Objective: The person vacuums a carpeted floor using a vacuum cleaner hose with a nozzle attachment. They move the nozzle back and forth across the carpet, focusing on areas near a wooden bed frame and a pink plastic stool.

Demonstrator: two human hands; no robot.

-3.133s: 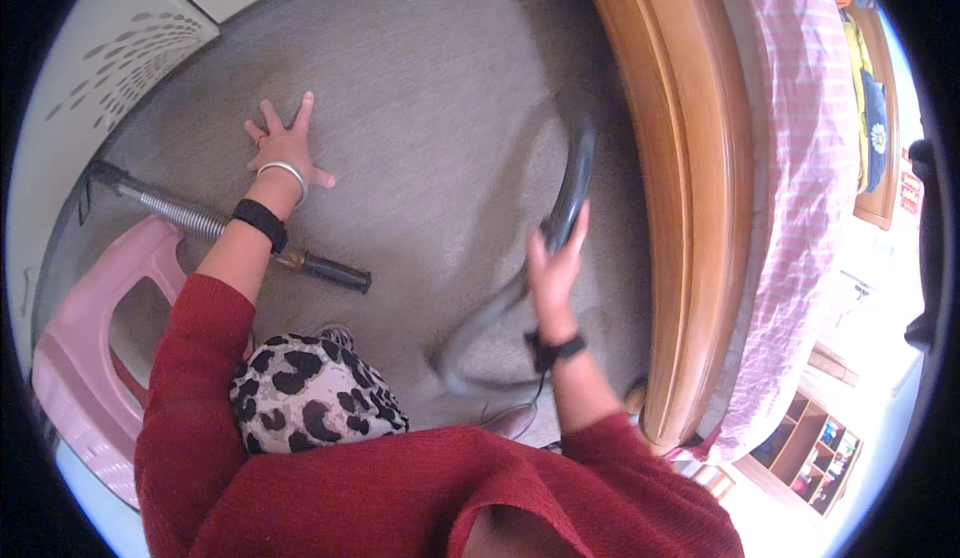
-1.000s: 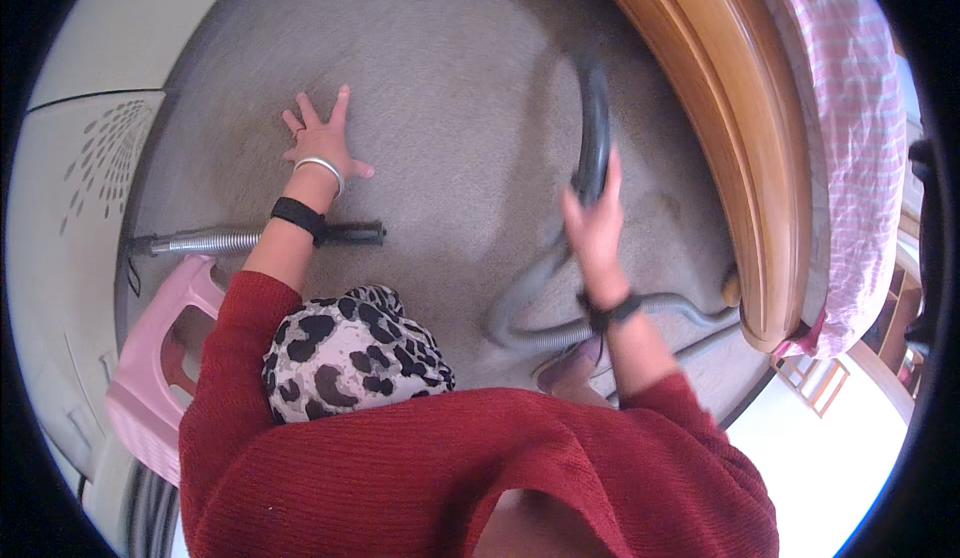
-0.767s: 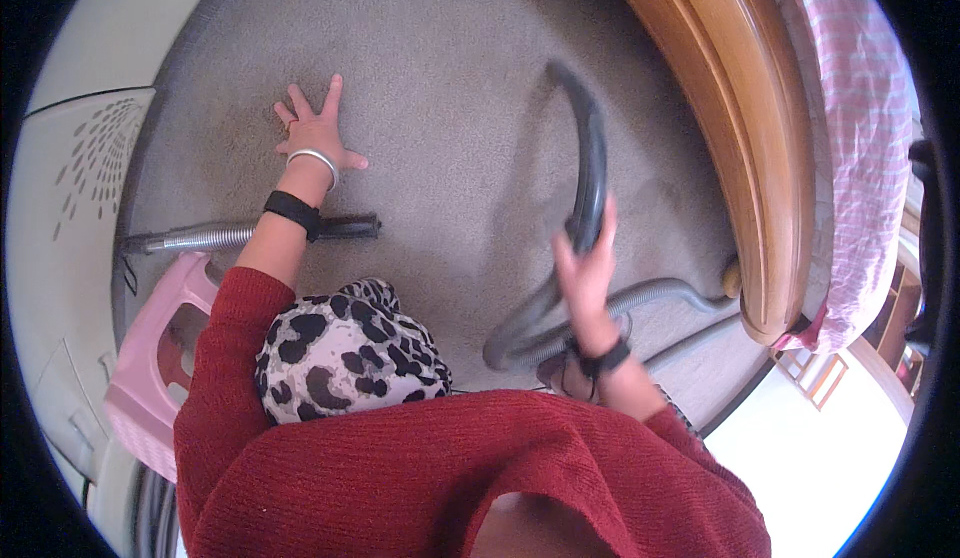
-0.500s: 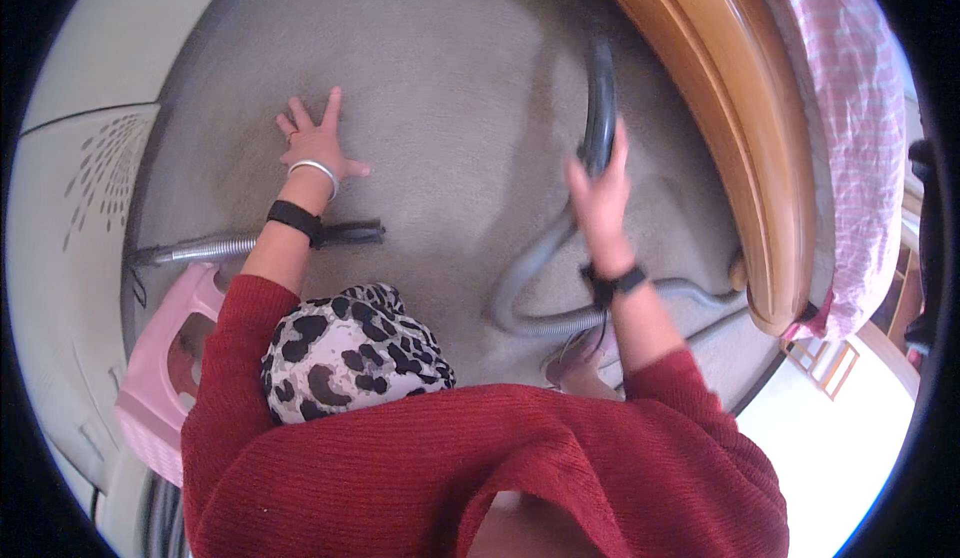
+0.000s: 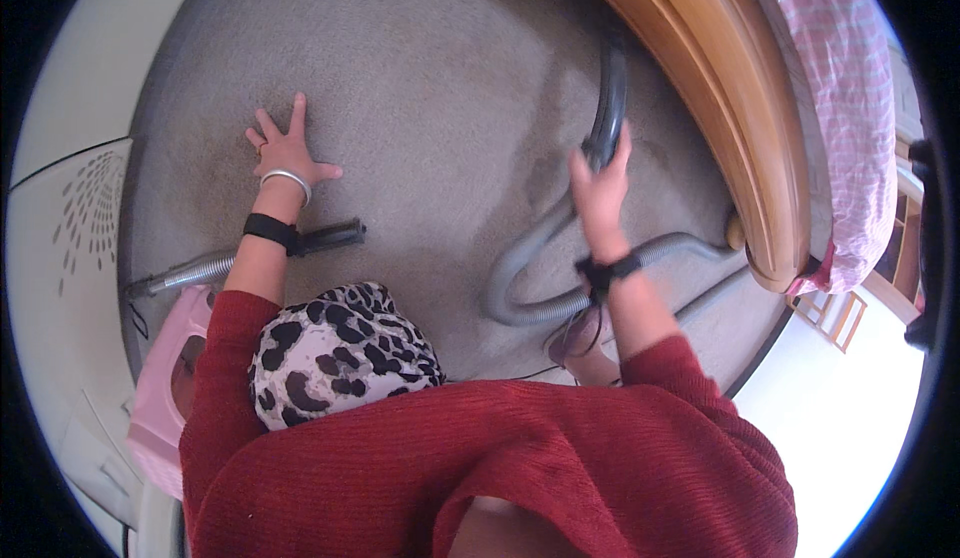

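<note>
My right hand grips the dark curved handle of a vacuum cleaner hose. The handle's far end reaches to the foot of the wooden bed frame, where its tip is lost in shadow. From my grip, the grey ribbed hose loops back under my right wrist and runs off to the right. My left hand rests on the grey carpet with its fingers spread, holding nothing. Beneath my left forearm lies a metal vacuum tube with a black end.
The curved wooden bed frame with a pink checked cover bounds the right side. A pink plastic stool stands at the left, beside a pale cabinet. A thin dark cord lies near my shoe.
My view has shifted slightly, so my left hand and the metal tube appear farther left. My right hand keeps its hold on the hose handle. My left hand stays spread on the carpet.
</note>
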